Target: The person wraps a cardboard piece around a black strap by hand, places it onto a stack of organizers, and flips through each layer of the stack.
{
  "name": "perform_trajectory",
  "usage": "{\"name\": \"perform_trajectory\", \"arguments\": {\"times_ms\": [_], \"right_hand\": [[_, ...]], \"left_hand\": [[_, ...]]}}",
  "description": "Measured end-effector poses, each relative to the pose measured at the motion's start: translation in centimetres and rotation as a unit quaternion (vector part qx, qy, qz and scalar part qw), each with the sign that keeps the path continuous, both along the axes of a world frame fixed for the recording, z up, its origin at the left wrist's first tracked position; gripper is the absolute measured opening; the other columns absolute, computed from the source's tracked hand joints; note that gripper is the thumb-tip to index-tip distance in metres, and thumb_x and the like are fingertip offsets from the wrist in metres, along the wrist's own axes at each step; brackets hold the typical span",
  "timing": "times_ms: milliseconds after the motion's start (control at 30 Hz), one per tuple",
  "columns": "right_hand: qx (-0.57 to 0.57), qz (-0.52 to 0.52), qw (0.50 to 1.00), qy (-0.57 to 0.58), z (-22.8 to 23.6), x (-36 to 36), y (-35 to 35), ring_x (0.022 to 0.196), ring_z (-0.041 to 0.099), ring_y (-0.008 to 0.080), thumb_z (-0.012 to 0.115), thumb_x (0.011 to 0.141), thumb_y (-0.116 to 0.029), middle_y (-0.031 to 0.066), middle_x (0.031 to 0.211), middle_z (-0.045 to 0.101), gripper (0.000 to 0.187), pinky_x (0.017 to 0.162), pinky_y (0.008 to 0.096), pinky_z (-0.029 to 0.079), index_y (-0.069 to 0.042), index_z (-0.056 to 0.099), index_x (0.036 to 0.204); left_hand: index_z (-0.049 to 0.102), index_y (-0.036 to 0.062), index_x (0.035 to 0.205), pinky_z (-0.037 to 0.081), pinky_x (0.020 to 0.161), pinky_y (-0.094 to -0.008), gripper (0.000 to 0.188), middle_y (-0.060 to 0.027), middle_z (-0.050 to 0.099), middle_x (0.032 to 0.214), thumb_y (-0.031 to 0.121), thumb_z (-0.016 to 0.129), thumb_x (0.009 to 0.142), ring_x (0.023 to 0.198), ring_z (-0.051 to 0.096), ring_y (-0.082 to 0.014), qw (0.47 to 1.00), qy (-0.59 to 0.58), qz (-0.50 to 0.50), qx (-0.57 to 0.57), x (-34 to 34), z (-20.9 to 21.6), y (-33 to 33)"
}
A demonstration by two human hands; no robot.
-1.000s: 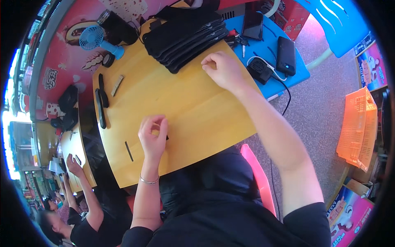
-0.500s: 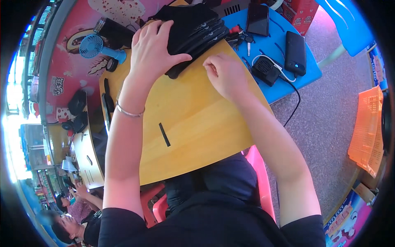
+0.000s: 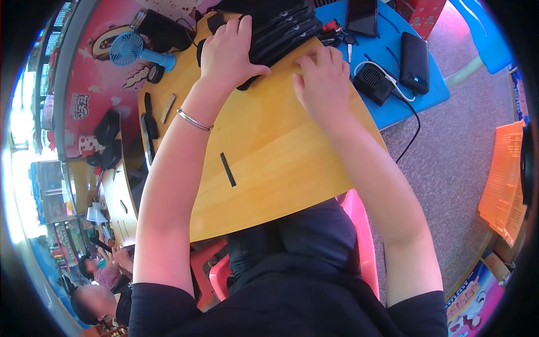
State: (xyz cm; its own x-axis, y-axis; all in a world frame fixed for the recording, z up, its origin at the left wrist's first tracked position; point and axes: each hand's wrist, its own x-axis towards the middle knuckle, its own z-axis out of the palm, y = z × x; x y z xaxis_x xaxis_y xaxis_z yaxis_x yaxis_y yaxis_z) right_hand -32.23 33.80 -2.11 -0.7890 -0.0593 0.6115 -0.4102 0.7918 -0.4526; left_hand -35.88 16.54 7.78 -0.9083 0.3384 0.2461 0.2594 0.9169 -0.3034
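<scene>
A stack of flat black cases [image 3: 283,25] lies at the far edge of the yellow wooden table [image 3: 281,168]. My left hand [image 3: 230,50] lies over the stack's left end, its thumb along the near edge, and a thin bracelet circles the wrist. My right hand [image 3: 320,76] rests on the table just beside the stack, with bent fingertips touching its near edge. A short black strip [image 3: 227,169] lies loose on the wood between my forearms.
A blue hand fan [image 3: 126,48] and small dark tools [image 3: 149,126] sit at the table's left end. The blue table [image 3: 393,104] carries a power bank [image 3: 414,62], a small black device [image 3: 373,83] and a phone [image 3: 362,16]. An orange crate [image 3: 502,180] stands right. Other people sit lower left.
My left hand left the black strip on the table and reached forward onto the stack of cases. My right hand stayed by the stack's near edge.
</scene>
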Motion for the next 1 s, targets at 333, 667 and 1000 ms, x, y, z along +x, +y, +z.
{"name": "perform_trajectory", "arguments": {"times_ms": [333,667,1000], "right_hand": [[0.023,0.001,1.0,-0.008,0.1,-0.2,0.2,0.108,0.048,0.0277,0.073,0.074,-0.022,0.0083,0.106,0.056,0.026,0.089,0.042,0.041,-0.009,0.069,0.096],[0.048,0.018,0.996,-0.079,0.3,-0.4,0.3,0.109,0.05,0.0271,0.071,0.08,-0.019,0.0063,0.11,0.057,0.036,0.093,0.0414,0.043,-0.015,0.067,0.115],[0.048,0.024,0.998,-0.045,-0.1,-0.4,0.2,0.111,0.048,0.0259,0.065,0.082,-0.02,0.0058,0.107,0.057,0.034,0.092,0.041,0.04,-0.014,0.067,0.116]], "left_hand": [[0.042,0.0079,0.14,0.051,0.092,-0.0409,0.091,-0.0148,0.058,0.124,0.045,0.079,0.065,0.111,0.06,-0.0319,0.999,-0.012,-0.003,0.042,-1.2,-0.3,-1.6],[0.041,0.006,0.14,0.049,0.094,-0.0416,0.091,-0.0188,0.057,0.128,0.046,0.077,0.067,0.114,0.059,-0.0342,0.995,-0.046,-0.029,0.078,-2.5,-0.1,-3.0],[0.039,0.0047,0.141,0.048,0.095,-0.0402,0.091,-0.0187,0.058,0.129,0.047,0.076,0.069,0.115,0.059,-0.0333,0.992,-0.071,-0.035,0.093,-3.0,0.3,-3.2]]}}
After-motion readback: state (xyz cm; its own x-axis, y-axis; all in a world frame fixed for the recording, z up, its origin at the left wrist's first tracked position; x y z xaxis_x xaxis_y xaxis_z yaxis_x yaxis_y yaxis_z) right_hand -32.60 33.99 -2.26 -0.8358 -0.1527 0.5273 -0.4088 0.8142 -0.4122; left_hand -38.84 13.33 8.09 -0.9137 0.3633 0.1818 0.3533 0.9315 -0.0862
